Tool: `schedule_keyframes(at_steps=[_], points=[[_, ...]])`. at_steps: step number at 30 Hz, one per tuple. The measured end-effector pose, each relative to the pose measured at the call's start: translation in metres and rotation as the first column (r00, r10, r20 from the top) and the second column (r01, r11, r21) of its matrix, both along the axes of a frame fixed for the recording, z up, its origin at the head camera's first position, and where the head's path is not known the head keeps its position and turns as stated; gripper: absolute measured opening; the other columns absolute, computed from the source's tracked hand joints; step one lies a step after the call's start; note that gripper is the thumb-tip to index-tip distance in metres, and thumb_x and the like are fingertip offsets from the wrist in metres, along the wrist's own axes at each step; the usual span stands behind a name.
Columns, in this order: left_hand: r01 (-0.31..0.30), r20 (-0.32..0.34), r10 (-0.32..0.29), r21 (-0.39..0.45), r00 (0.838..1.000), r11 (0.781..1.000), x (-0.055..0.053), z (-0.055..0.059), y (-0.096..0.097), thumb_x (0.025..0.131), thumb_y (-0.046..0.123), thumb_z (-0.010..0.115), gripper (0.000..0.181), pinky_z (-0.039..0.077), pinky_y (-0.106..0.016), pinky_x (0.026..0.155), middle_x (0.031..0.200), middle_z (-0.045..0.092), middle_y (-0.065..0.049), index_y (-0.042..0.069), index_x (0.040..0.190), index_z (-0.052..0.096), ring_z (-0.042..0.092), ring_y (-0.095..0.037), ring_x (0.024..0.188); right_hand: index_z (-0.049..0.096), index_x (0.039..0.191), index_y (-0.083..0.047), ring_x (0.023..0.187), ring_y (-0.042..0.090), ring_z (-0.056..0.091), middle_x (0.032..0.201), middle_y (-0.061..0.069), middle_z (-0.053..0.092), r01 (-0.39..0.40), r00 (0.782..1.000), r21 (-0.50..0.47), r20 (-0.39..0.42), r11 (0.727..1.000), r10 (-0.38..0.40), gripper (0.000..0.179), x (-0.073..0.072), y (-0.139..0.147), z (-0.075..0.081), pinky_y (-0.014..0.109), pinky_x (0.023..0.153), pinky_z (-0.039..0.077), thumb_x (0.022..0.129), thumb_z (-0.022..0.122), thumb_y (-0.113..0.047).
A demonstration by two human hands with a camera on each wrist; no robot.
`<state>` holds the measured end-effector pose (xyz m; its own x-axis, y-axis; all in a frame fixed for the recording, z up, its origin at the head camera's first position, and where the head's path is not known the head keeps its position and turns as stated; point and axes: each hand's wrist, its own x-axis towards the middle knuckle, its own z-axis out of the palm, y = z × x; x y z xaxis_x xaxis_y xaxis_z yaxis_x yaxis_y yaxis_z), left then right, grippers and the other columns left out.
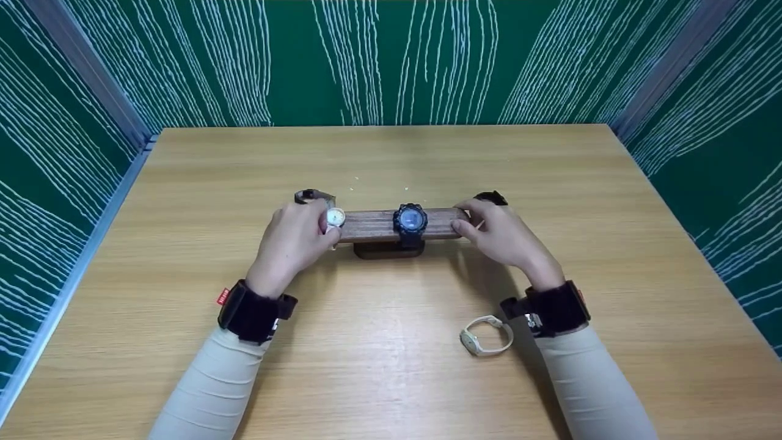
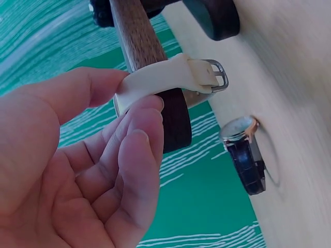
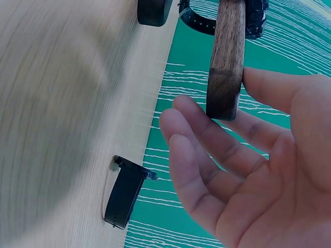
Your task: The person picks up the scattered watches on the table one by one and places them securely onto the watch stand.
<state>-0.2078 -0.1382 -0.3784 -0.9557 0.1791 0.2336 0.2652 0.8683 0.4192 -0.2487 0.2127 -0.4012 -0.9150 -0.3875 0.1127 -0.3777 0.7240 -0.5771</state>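
A dark wooden watch stand (image 1: 376, 225) stands mid-table, its bar running left to right. Round the bar's middle sits a black digital watch (image 1: 410, 219). At the bar's left end my left hand (image 1: 294, 235) pinches a watch with a white strap (image 2: 158, 77), which loops round the bar with its buckle fastened. My right hand (image 1: 504, 235) holds the bar's right end between thumb and fingers; in the right wrist view the thumb (image 3: 264, 85) touches one side of the bar and the fingers lie by its other side and tip.
A cream-strapped watch (image 1: 487, 336) lies near the right forearm. Behind the left hand is a dark-strapped watch (image 2: 243, 150) with a rose-gold case. A black-strapped watch (image 3: 125, 194) lies beyond the right hand. Green patterned walls (image 1: 293, 61) border the wooden table (image 1: 379, 379).
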Motion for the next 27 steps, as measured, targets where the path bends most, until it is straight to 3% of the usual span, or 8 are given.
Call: schedule_keyframes(at_steps=[6,15,17,21,27], points=[[-0.019,-0.015,0.019,-0.029,1.0,0.999,0.002,0.0,0.005,0.091,0.016,0.077,0.024,0.06,-0.045,0.077,0.098,0.073,-0.015,-0.001,0.108,0.072,0.068,-0.031,0.086,0.068,0.134,-0.004,0.1,0.029,0.068,0.109,0.013,0.07,0.004,1.0,0.003,-0.003,1.0,-0.004,0.034,0.0,0.0,0.0,0.047,0.09,0.056,0.105,0.068,-0.022],[-0.024,-0.036,0.023,-0.035,0.999,0.999,0.003,-0.001,0.009,0.092,0.015,0.075,0.035,0.059,-0.045,0.075,0.094,0.075,-0.014,-0.002,0.123,0.074,0.068,-0.031,0.082,0.068,0.133,-0.004,0.097,0.028,0.067,0.107,0.013,0.07,0.003,1.0,0.001,-0.01,1.0,-0.003,0.033,0.0,-0.001,0.0,0.045,0.088,0.055,0.105,0.068,-0.021],[-0.023,-0.039,0.021,-0.037,0.999,0.999,0.002,-0.002,0.009,0.092,0.015,0.075,0.032,0.059,-0.045,0.072,0.089,0.072,-0.012,-0.002,0.119,0.075,0.067,-0.03,0.079,0.068,0.134,-0.004,0.098,0.028,0.067,0.108,0.013,0.07,0.005,1.0,0.0,-0.005,1.0,-0.005,0.033,0.0,0.0,0.0,0.045,0.088,0.055,0.105,0.068,-0.021],[-0.023,-0.042,0.021,-0.043,0.999,0.999,0.003,-0.004,0.012,0.091,0.015,0.074,0.013,0.057,-0.044,0.066,0.076,0.062,-0.006,0.003,0.095,0.069,0.064,-0.029,0.073,0.068,0.134,-0.004,0.098,0.028,0.067,0.109,0.013,0.069,0.005,1.0,-0.004,0.012,1.0,-0.005,0.032,0.0,0.0,0.001,0.045,0.088,0.054,0.106,0.067,-0.021],[-0.024,-0.041,0.023,-0.038,0.999,0.999,0.003,-0.007,0.016,0.091,0.014,0.071,0.018,0.055,-0.042,0.062,0.07,0.053,-0.001,0.01,0.08,0.057,0.061,-0.027,0.069,0.068,0.132,-0.005,0.099,0.027,0.066,0.107,0.012,0.068,0.0,1.0,-0.011,0.023,1.0,0.0,0.03,0.0,0.0,0.0,0.043,0.087,0.053,0.107,0.066,-0.021]])
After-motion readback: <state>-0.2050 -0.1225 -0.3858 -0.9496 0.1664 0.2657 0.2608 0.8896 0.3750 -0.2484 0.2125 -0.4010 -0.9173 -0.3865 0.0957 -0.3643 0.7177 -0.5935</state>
